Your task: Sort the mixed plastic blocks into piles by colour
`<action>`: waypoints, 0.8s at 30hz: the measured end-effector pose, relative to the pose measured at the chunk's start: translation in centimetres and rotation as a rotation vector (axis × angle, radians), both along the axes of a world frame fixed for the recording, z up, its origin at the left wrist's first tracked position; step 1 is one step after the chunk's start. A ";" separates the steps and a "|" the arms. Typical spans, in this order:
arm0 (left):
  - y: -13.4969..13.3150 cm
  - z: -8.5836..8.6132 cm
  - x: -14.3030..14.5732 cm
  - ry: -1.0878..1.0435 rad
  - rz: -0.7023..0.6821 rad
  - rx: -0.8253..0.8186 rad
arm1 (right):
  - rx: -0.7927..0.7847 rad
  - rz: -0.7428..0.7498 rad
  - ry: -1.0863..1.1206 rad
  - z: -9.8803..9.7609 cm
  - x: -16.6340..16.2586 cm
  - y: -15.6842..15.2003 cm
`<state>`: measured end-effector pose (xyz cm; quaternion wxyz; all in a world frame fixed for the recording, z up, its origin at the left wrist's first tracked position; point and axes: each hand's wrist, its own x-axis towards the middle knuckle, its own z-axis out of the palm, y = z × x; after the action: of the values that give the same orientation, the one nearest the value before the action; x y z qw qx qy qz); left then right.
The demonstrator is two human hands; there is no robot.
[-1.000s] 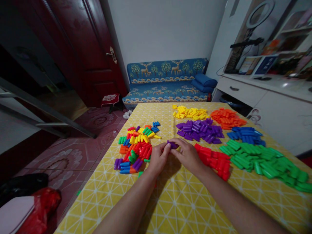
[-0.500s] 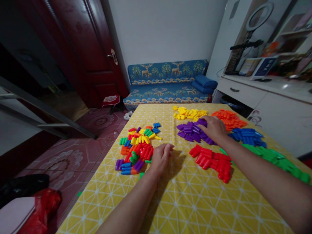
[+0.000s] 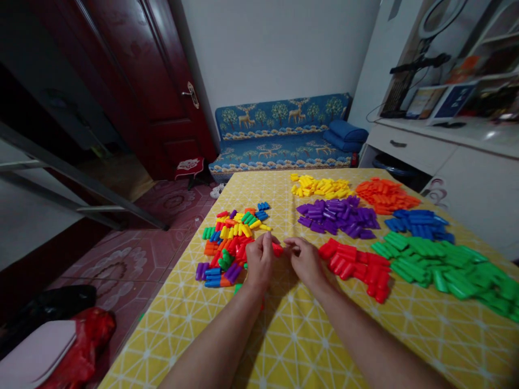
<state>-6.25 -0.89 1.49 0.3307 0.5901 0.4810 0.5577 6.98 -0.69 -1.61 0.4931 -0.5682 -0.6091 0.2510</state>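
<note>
My left hand point(image 3: 260, 260) is closed on a red plastic peg-like block point(image 3: 277, 249), whose end sticks out past the fingers toward the right. Close by on the right, my right hand point(image 3: 305, 260) has its fingers curled and pinched near that end; whatever lies between them is hidden. A mixed heap of coloured blocks point(image 3: 233, 230) borders my left hand. Just right of my right hand lies a pile of red blocks point(image 3: 357, 265). Beyond it sits a pile of purple blocks point(image 3: 338, 216).
Piles of yellow blocks point(image 3: 322, 187), orange blocks point(image 3: 385, 195), blue blocks point(image 3: 419, 224) and green blocks point(image 3: 446, 265) lie at the back and right of the yellow-clothed table point(image 3: 308, 346). A blue sofa point(image 3: 279, 146) stands behind; a white cabinet point(image 3: 478, 178) is at the right.
My right hand has left the purple pile and come back toward my left hand. Red now shows at my left fingers. The view has shifted slightly.
</note>
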 end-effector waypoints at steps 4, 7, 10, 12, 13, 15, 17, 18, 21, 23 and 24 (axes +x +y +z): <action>0.1 1.2 -0.1 -0.194 0.000 0.000 | -0.005 -0.034 0.084 -0.9 0.4 0.4; 1.8 3.1 -0.5 -0.333 -0.049 -0.021 | 0.030 0.000 0.037 -0.5 0.8 0.3; 5.0 5.0 -1.4 -0.194 -0.102 -0.062 | 0.023 0.011 -0.047 0.0 0.7 0.0; 7.7 5.7 -2.0 0.104 -0.159 -0.085 | 0.015 0.013 -0.071 0.1 0.5 -0.1; 9.1 5.9 -2.2 0.315 -0.169 -0.060 | 0.013 0.015 -0.072 0.1 0.5 -0.1; 11.6 5.8 -2.4 0.795 -0.159 -0.003 | 0.007 0.019 -0.059 -0.2 0.4 -0.1; 13.6 5.3 -2.2 1.216 -0.187 -0.032 | -0.001 0.020 -0.040 -0.5 0.4 0.0; 14.4 4.9 -2.0 1.306 -0.206 -0.059 | -0.003 0.020 -0.031 -0.6 0.4 0.1; 16.1 3.9 -1.4 1.409 -0.263 -0.125 | -0.001 0.028 -0.012 -0.6 0.3 0.1; 16.4 3.6 -0.9 1.449 -0.278 -0.150 | -0.003 0.034 0.001 -0.4 0.3 0.0; 16.4 3.6 -0.7 1.463 -0.273 -0.156 | -0.005 0.038 0.004 -0.3 0.3 0.0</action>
<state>-6.95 15.55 5.04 0.0336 0.8398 0.5387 -0.0588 7.25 -0.68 -1.89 0.4879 -0.5573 -0.6181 0.2631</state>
